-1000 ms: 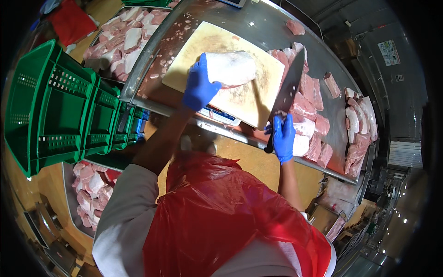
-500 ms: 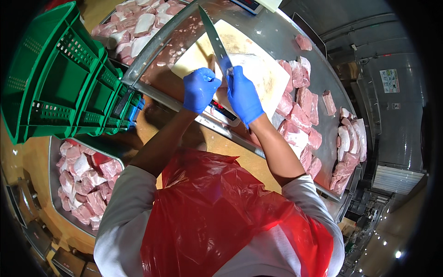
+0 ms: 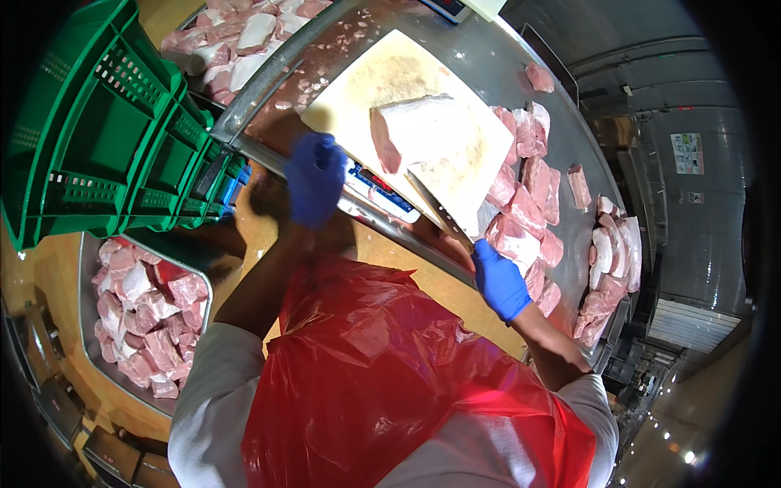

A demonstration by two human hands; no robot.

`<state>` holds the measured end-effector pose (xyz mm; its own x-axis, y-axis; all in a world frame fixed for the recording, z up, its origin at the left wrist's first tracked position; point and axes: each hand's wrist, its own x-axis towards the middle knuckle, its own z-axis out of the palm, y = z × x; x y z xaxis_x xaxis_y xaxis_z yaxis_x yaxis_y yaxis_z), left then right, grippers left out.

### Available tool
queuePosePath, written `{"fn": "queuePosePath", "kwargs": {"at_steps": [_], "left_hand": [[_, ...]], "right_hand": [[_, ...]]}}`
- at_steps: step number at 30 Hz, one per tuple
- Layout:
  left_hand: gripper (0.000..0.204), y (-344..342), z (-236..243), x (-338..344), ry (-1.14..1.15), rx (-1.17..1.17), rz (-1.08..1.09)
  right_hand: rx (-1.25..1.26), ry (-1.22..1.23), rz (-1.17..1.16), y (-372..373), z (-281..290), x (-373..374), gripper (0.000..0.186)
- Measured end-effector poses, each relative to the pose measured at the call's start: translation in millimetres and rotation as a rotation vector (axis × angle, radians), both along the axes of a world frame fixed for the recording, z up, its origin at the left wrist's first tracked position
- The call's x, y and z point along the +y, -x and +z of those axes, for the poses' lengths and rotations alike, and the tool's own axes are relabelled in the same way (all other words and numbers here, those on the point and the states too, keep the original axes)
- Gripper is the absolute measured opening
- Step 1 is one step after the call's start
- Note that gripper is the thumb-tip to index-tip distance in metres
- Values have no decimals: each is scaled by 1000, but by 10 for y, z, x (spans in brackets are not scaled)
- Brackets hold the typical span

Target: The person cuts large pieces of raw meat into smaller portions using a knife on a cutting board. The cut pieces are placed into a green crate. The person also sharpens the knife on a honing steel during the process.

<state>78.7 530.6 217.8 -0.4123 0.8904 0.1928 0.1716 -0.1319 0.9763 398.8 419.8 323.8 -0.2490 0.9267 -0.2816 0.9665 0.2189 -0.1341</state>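
My right hand (image 3: pixel 499 281), in a blue glove, grips a long knife (image 3: pixel 442 213) beside the near right corner of the white cutting board (image 3: pixel 342 99). The blade slants up and left, its tip by the near end of a pale block of raw pork (image 3: pixel 419 130) lying on the board. My left hand (image 3: pixel 316 180), gloved in blue too, hovers off the board's near left corner by the table edge, apart from the meat. Motion smears its fingers, so whether they hold anything does not show. A digital scale (image 3: pixel 381 193) sits at the board's near edge, partly covered by it.
Cut pork pieces (image 3: pixel 533 183) lie right of the board on the metal table (image 3: pixel 476 61), with more slices (image 3: pixel 614 252) at its far right. Stacked green crates (image 3: pixel 89 122) stand left. Metal tubs of pork (image 3: pixel 150 313) sit lower left and at upper left.
My right hand has swung the knife from upright over the board down to the right. My left hand has drawn back left and toward me, leaving the pork block in plain view.
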Motion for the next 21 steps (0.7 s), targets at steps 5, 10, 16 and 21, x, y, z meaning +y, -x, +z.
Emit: {"fn": "queuePosePath", "kwargs": {"at_steps": [5,10,16,21], "left_hand": [[14,-495,297,29,-154,91,-79],[13,-579,159,47,-55,41,-128],[25,-548,-44,7,-87,85,-56],[24,-439,-187,-106,36,3,-83]], "right_hand": [[269,-328,53,369,100,439,21],[326,-278,89,1050,-158,1102,25],[101,-92,148,1087,-175,1197,35],[-81,123,143,-191,-53,608,29]]}}
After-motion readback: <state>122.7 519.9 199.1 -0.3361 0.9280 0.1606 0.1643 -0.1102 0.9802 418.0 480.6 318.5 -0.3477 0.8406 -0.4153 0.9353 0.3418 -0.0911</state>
